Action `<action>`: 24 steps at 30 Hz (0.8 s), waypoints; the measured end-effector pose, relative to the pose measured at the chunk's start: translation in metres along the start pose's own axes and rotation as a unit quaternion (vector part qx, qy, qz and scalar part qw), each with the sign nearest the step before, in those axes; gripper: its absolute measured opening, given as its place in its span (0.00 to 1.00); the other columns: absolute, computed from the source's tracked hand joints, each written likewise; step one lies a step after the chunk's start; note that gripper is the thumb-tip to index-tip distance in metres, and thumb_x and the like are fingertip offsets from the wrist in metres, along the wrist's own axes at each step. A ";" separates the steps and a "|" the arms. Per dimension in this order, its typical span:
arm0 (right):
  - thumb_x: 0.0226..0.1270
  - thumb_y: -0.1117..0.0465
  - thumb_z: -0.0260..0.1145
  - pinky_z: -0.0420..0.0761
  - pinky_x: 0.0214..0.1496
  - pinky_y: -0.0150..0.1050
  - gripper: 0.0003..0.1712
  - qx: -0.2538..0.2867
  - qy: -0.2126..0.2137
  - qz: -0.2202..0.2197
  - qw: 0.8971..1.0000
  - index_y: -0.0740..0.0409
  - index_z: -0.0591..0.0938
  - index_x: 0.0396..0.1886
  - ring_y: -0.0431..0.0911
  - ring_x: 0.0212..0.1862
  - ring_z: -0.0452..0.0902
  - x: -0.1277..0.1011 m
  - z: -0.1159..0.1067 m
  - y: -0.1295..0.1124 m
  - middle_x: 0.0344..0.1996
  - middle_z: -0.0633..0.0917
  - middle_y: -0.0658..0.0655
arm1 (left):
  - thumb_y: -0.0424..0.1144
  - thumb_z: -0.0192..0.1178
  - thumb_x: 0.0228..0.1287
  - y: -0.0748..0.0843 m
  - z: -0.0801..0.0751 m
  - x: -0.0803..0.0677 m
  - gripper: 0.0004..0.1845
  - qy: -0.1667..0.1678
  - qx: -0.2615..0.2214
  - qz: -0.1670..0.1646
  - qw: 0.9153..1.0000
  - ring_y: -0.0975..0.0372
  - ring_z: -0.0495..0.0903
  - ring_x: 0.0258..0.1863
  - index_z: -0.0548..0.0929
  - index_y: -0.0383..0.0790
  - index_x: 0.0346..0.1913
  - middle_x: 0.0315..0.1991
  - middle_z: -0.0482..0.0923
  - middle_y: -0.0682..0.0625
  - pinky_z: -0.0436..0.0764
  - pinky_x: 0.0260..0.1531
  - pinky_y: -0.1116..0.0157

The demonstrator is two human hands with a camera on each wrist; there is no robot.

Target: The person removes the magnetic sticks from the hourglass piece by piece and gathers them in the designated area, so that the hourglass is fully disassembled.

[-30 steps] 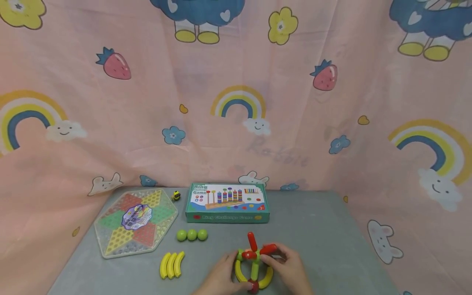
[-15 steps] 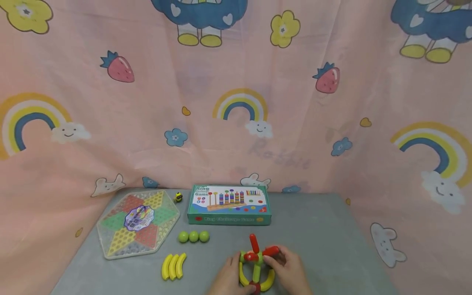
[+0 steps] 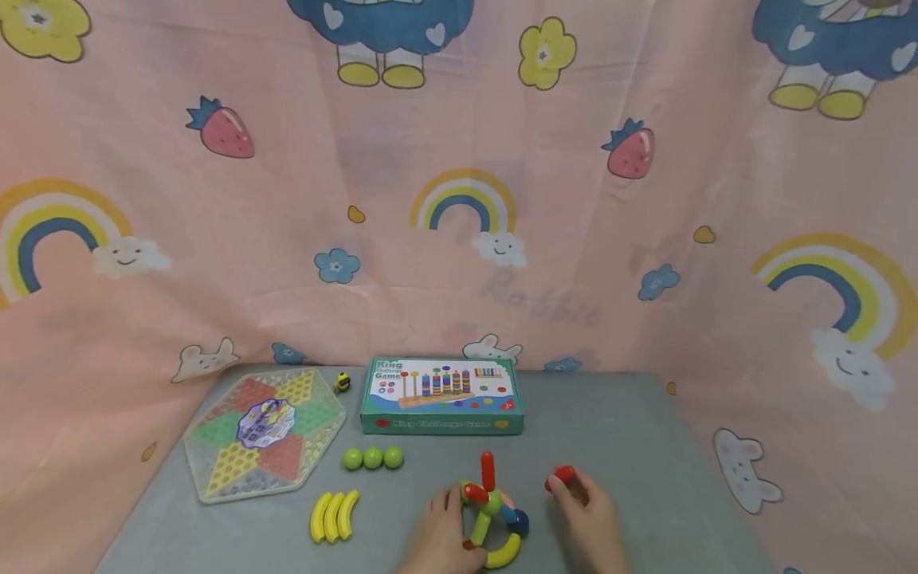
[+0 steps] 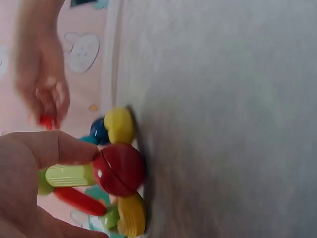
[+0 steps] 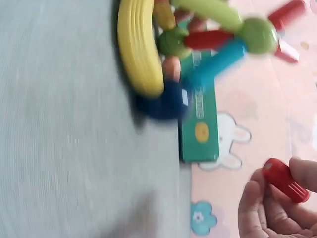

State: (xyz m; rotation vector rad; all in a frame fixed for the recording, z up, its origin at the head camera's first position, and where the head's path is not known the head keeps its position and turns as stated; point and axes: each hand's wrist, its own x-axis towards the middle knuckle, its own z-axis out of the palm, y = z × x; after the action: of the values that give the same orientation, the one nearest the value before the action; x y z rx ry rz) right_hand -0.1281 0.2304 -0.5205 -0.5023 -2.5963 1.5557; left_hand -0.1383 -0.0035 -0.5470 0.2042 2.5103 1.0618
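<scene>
On the grey tabletop (image 3: 631,446) I count three green balls (image 3: 373,458), three yellow curved pieces (image 3: 334,516), one hexagonal game board (image 3: 264,431) and one box (image 3: 441,395) reading "Ring Challenge Game". My left hand (image 3: 439,536) grips the stick-and-ball toy (image 3: 489,514) in front of the box. My right hand (image 3: 590,520) pinches one red stick (image 3: 561,477), apart from the toy. Only the left wrist view shows the toy's red ball (image 4: 119,169) clearly.
</scene>
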 end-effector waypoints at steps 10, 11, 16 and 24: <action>0.65 0.48 0.72 0.79 0.32 0.37 0.23 -0.078 -0.033 0.046 0.995 0.65 0.84 0.42 0.41 0.31 0.80 0.023 -0.040 0.038 0.29 0.87 0.53 | 0.44 0.75 0.49 -0.018 -0.012 0.000 0.48 0.001 0.005 -0.015 1.000 0.39 0.69 0.61 0.65 0.21 0.69 0.60 0.70 0.30 0.70 0.62 0.37; 0.65 0.49 0.72 0.78 0.31 0.37 0.22 -0.091 -0.035 0.048 0.994 0.66 0.85 0.40 0.42 0.30 0.79 0.025 -0.041 0.041 0.28 0.86 0.53 | 0.44 0.76 0.50 -0.018 -0.012 0.000 0.49 -0.002 -0.001 -0.015 1.000 0.39 0.70 0.60 0.65 0.20 0.69 0.60 0.70 0.30 0.70 0.62 0.38; 0.62 0.49 0.75 0.75 0.29 0.38 0.23 -0.130 -0.048 0.071 0.988 0.68 0.85 0.36 0.43 0.27 0.77 0.026 -0.040 0.048 0.23 0.84 0.53 | 0.40 0.76 0.51 -0.017 -0.010 -0.001 0.47 -0.004 -0.027 -0.016 0.999 0.41 0.71 0.59 0.65 0.19 0.69 0.60 0.69 0.30 0.70 0.62 0.38; 0.59 0.48 0.75 0.72 0.28 0.38 0.23 -0.145 -0.059 0.049 0.987 0.66 0.83 0.34 0.44 0.26 0.72 0.026 -0.036 0.049 0.22 0.80 0.53 | 0.36 0.75 0.53 -0.016 -0.013 -0.001 0.43 -0.002 -0.045 -0.023 0.999 0.41 0.72 0.61 0.67 0.22 0.69 0.62 0.69 0.32 0.73 0.60 0.38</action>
State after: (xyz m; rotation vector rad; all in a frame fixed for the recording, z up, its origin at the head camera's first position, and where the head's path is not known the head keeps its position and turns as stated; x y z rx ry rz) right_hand -0.1323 0.2901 -0.5487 -0.5845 -2.9503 1.2728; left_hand -0.1429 -0.0237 -0.5501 0.1219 2.4457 1.1508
